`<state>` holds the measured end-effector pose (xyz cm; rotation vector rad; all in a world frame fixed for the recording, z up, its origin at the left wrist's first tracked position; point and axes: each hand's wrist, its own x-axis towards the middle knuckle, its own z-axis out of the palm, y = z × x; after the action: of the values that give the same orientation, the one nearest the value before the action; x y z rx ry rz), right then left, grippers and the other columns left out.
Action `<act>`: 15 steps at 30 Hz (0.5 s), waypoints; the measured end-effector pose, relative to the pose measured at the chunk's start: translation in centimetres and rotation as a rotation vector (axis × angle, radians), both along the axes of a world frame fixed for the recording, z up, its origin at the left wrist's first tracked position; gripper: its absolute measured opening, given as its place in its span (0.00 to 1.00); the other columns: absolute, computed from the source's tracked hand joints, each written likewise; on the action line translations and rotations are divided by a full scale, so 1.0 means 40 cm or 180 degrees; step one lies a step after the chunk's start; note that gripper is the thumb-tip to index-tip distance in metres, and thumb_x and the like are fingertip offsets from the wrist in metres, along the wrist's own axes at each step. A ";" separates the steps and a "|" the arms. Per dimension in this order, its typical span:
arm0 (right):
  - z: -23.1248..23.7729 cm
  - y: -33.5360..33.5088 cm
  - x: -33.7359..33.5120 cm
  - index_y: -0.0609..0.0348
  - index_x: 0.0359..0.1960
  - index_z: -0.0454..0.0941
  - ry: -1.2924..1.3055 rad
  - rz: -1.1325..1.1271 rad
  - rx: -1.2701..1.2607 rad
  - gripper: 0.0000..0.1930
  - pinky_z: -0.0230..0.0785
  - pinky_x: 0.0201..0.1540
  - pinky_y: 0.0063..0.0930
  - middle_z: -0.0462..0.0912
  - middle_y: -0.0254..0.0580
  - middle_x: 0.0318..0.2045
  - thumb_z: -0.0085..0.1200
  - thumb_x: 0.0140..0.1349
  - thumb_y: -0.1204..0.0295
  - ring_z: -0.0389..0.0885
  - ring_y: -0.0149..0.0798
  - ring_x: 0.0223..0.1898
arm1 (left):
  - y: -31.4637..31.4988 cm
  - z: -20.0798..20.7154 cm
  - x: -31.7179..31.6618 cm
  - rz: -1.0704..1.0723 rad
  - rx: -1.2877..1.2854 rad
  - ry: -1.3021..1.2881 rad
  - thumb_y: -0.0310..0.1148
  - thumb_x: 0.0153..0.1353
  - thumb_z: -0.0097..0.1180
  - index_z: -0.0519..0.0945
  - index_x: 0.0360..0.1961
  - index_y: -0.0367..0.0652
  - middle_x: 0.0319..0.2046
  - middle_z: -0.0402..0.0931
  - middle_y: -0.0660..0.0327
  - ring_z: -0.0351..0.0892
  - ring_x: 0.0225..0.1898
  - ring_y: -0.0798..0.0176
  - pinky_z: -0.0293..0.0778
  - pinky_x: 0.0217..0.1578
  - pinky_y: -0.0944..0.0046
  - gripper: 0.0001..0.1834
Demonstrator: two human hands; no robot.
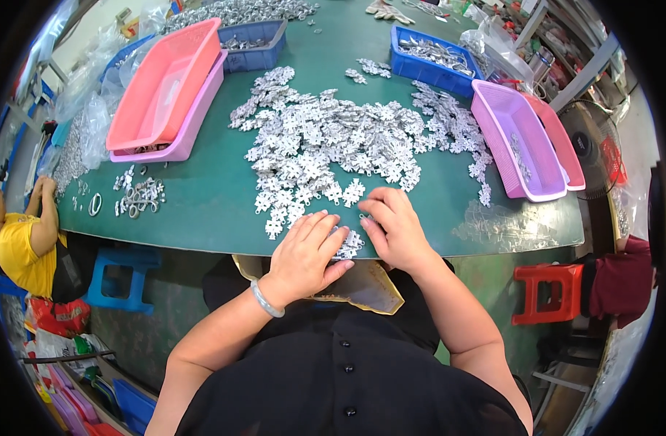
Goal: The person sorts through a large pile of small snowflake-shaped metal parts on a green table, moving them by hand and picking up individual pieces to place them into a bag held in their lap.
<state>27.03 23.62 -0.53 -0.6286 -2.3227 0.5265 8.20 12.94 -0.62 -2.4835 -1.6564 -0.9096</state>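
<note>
A broad pile of small flat silver metal pieces [340, 138], cross-like with notched outlines, covers the middle of the green table [202, 211]. At the near edge my left hand [304, 251] lies with fingers stretched over a few loose pieces [349, 245], partly hiding them. To its right, my right hand [397, 227] has thumb and fingers bent toward each other. A small silver bit shows at their tips, just in front of the pile. Below the table edge, a yellow-rimmed container [369, 287] sits at my lap, partly covered by my left hand.
Stacked pink and purple baskets [166, 87] stand at left, beside loose metal rings [140, 196]. A blue bin [431, 62] and a purple basket [518, 138] stand at right. Another person in yellow [31, 247] works at far left. A red stool [547, 294] stands right.
</note>
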 end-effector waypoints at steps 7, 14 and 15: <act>0.011 0.002 -0.033 0.58 0.47 0.78 -0.0459 -0.0426 0.0293 0.18 0.62 0.54 0.43 0.73 0.46 0.48 0.63 0.54 0.69 0.70 0.50 0.50 | -0.001 -0.006 -0.001 0.0019 0.0122 -0.0038 0.44 0.51 0.66 0.77 0.49 0.41 0.52 0.72 0.51 0.71 0.55 0.44 0.69 0.56 0.48 0.27; 0.012 -0.002 -0.018 0.53 0.42 0.81 -0.0455 -0.0143 0.0294 0.13 0.61 0.54 0.44 0.73 0.46 0.48 0.61 0.52 0.74 0.70 0.51 0.51 | -0.004 -0.006 -0.001 0.0078 0.0104 0.0009 0.45 0.51 0.66 0.77 0.50 0.41 0.53 0.72 0.51 0.70 0.56 0.44 0.69 0.56 0.48 0.27; 0.011 -0.005 -0.015 0.52 0.40 0.81 -0.0423 -0.0060 0.0271 0.13 0.61 0.54 0.44 0.74 0.46 0.47 0.60 0.52 0.75 0.70 0.51 0.52 | -0.005 -0.006 -0.001 0.0069 0.0107 -0.0015 0.45 0.51 0.66 0.77 0.50 0.41 0.52 0.72 0.51 0.70 0.55 0.44 0.69 0.56 0.48 0.27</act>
<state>26.41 23.43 -0.09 -0.6620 -2.4470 0.3854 8.15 12.76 -0.87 -2.4389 -1.6519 -0.9338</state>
